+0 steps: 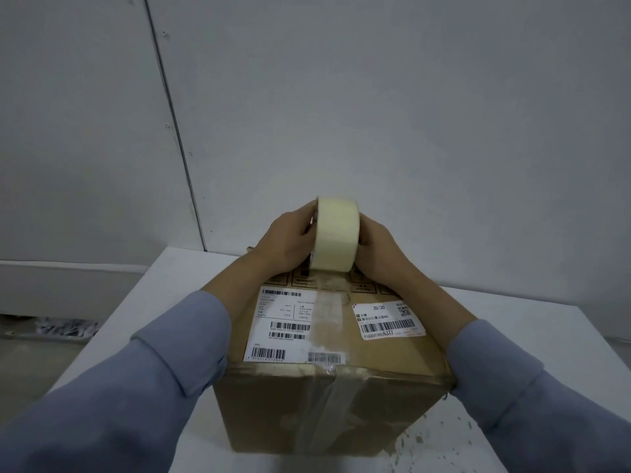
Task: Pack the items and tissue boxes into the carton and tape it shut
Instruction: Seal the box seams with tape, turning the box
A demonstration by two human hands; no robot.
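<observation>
Brown carton [341,387] sat closed on white table — clear tape strip [324,322] along top seam (over labels); pale tape roll [336,233] stood upright at far edge.

I see a dim, bluish-grey picture, soft even light with no strong shadows, faint shine on the clear tape strip [326,319], straight lines bent near edges, sleeves [102,387] up close a bit blurry
</observation>
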